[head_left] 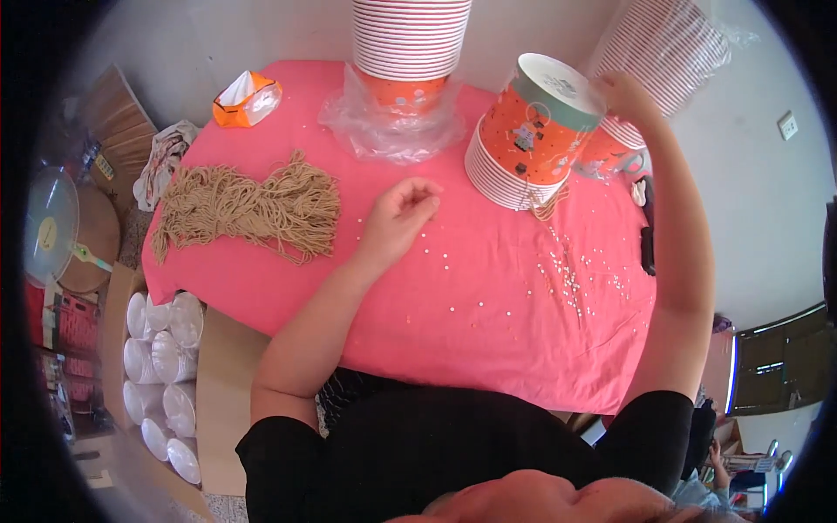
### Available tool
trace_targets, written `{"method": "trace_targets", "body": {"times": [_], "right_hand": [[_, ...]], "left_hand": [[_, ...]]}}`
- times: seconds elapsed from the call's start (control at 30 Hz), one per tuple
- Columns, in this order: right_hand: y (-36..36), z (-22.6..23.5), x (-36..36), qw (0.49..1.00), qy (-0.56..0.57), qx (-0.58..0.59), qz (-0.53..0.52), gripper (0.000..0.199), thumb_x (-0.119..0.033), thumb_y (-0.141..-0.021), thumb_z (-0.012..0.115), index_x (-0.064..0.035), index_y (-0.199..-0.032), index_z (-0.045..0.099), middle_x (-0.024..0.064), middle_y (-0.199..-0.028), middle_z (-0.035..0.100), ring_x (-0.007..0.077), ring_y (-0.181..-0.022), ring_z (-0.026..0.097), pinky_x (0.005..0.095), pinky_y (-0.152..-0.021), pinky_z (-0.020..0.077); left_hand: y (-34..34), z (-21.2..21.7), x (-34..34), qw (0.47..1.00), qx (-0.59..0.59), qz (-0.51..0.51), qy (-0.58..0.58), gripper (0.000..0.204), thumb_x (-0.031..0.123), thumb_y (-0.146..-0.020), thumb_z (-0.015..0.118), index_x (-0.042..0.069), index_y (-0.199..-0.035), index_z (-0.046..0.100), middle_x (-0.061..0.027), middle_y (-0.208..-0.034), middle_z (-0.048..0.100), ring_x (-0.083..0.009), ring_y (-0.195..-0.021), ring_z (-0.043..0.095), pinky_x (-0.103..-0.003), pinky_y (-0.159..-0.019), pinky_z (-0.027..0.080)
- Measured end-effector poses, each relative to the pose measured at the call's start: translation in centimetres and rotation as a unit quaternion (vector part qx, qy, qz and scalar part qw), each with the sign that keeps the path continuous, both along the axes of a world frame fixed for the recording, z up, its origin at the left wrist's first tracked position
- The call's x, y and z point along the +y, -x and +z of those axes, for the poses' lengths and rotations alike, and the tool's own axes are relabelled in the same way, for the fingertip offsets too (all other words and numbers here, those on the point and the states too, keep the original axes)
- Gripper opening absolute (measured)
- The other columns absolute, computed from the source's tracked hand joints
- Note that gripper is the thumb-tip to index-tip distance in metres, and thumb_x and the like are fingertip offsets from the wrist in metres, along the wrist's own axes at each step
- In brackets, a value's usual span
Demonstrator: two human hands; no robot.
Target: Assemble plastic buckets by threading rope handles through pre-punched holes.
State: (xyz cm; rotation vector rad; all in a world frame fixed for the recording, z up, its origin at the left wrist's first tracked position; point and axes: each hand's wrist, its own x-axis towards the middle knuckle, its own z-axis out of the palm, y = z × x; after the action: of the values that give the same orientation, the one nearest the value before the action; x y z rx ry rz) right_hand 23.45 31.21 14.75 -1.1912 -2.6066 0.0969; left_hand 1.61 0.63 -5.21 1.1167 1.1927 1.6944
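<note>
An orange paper bucket [532, 126] with a green band and white base sits upside down on top of a nested stack [510, 174] of white-rimmed buckets, right of centre. My right hand [629, 98] is at the far right edge of its base, fingers bent against it and partly hidden. Tan cord [549, 204] hangs out at the bucket's lower rim. My left hand [401, 216] hovers over the table's middle, fingers curled in toward the thumb, with nothing visible in them. Left of it lies a thick bundle of tan cords [248, 209].
A tall bucket stack [410, 44] stands in crumpled plastic at the back; another plastic-wrapped stack [663, 57] leans at right. Small white dots [571, 283] are scattered on the pink cloth [453, 357]. An orange packet [248, 98] lies far left. A carton of clear plastic lids [179, 383] stands lower left.
</note>
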Motion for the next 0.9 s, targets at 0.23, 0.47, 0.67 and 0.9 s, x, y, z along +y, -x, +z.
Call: {"method": "trace_targets", "body": {"times": [0.23, 0.47, 0.67, 0.9], "right_hand": [[11.5, 8.5, -8.5, 0.95, -0.281, 0.054, 0.125, 0.019, -0.02, -0.089, 0.058, -0.0025, -0.093, 0.063, 0.0162, -0.089, 0.06, 0.0303, -0.081, 0.061, 0.0406, -0.073, 0.0497], [20.7, 12.4, -11.0, 0.897, -0.367, 0.039, 0.242, 0.018, -0.014, -0.086, 0.056, -0.0049, -0.096, 0.068, 0.019, -0.095, 0.068, 0.0382, -0.089, 0.065, 0.046, -0.08, 0.0513], [22.9, 14.9, -10.8, 0.914, -0.32, -0.039, 0.246, 0.02, -0.014, -0.082, 0.055, -0.0022, -0.086, 0.07, 0.0201, -0.085, 0.069, 0.0356, -0.08, 0.066, 0.0441, -0.073, 0.0518], [23.4, 15.0, -11.3, 0.903, -0.355, -0.099, 0.22, 0.018, -0.018, -0.078, 0.061, -0.0035, -0.082, 0.07, 0.0194, -0.08, 0.068, 0.0362, -0.076, 0.066, 0.0441, -0.068, 0.0518]], "left_hand": [[-0.4, 0.2, -0.5, 1.0, -0.016, 0.013, 0.005, 0.021, 0.003, -0.092, 0.059, 0.001, -0.113, 0.056, 0.0001, -0.09, 0.057, -0.0063, -0.079, 0.056, -0.022, -0.071, 0.047], [0.0, -2.0, 0.9, 1.0, -0.017, -0.006, -0.008, 0.024, 0.003, -0.091, 0.059, 0.0, -0.114, 0.054, -0.0015, -0.089, 0.058, -0.0072, -0.077, 0.057, -0.023, -0.069, 0.048], [-0.6, -1.9, 1.2, 1.0, -0.016, 0.004, -0.001, 0.023, 0.003, -0.09, 0.06, 0.0, -0.113, 0.055, -0.0018, -0.087, 0.058, -0.0065, -0.076, 0.056, -0.022, -0.067, 0.047], [-0.7, -2.5, 1.0, 1.0, -0.022, -0.015, -0.011, 0.022, 0.004, -0.091, 0.06, 0.0, -0.112, 0.055, -0.0018, -0.086, 0.057, -0.0063, -0.074, 0.055, -0.022, -0.066, 0.047]]}}
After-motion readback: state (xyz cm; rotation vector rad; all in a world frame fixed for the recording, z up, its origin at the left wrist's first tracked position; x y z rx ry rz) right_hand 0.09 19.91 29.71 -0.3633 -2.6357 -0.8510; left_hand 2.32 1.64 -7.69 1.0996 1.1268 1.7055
